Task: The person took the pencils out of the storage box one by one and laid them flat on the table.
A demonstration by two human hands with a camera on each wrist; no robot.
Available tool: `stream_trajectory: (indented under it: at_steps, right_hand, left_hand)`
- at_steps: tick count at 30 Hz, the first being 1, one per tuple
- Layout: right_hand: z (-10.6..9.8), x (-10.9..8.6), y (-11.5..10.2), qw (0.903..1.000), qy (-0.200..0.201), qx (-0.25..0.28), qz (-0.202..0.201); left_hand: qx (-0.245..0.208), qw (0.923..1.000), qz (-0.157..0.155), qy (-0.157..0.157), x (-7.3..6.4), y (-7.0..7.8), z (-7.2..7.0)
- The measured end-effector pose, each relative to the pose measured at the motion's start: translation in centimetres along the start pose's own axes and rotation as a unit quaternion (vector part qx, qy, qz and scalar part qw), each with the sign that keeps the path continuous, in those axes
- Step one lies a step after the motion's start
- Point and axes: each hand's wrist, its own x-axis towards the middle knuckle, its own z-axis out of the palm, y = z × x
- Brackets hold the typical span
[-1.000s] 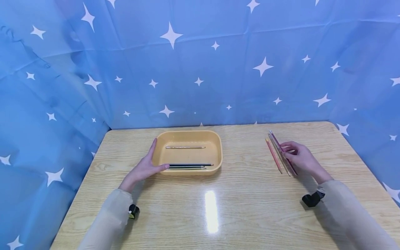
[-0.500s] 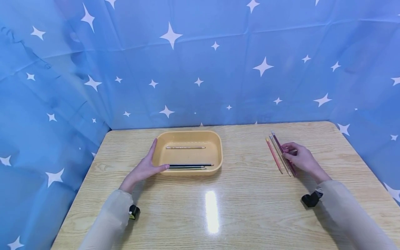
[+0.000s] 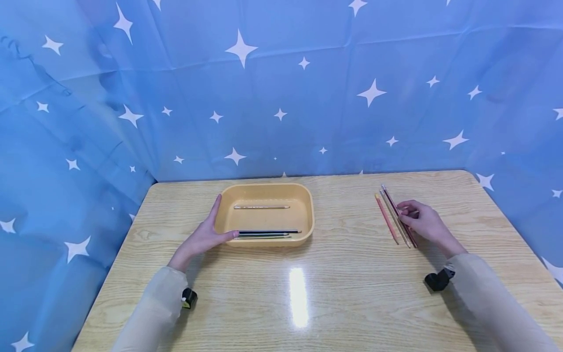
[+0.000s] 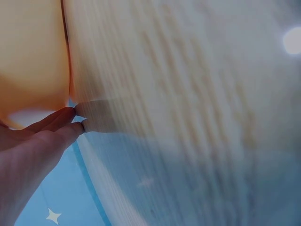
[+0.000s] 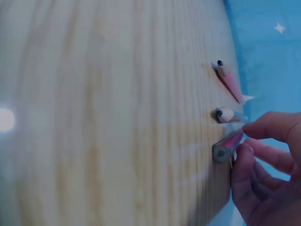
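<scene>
My left hand (image 3: 203,240) rests against the left end of a yellow tray (image 3: 309,210), its fingers fairly straight along the outer wall and its thumb over the near rim. In the left wrist view the fingertips of that hand (image 4: 40,146) touch the tray wall (image 4: 35,52). At the right, my right hand (image 3: 424,222) pinches a dark red pencil (image 3: 390,199) between thumb and fingers, low over the table. The right wrist view shows this pencil (image 5: 226,148) end-on, held by the hand (image 5: 270,165). Beside it lie a tan pencil (image 3: 393,215) and a pink pencil (image 3: 387,220).
Inside the tray, a light brown pencil (image 3: 261,207) lies toward the back. Several dark pencils (image 3: 268,232) lie along its near wall. The wooden table (image 3: 343,288) ends at a blue star-patterned curtain (image 3: 303,127) behind.
The dark red pencil has shifted and turned slightly, its far end swinging right and its near end left, with the right hand at it. Left hand and tray stay put.
</scene>
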Motion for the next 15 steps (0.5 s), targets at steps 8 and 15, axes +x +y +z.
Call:
stream_trajectory:
  at_steps: [8, 15]
  right_hand:
    - [-0.6, -0.2, -1.1, 0.9995, -0.018, 0.024, 0.009]
    - [-0.1, 0.3, -3.9, 0.9997, -0.016, 0.004, -0.02]
  left_hand:
    - [0.005, 1.0, -0.001, 0.003, 0.0, -0.1, 0.1]
    - [0.004, 1.0, 0.002, 0.002, 0.0, -0.1, 0.0]
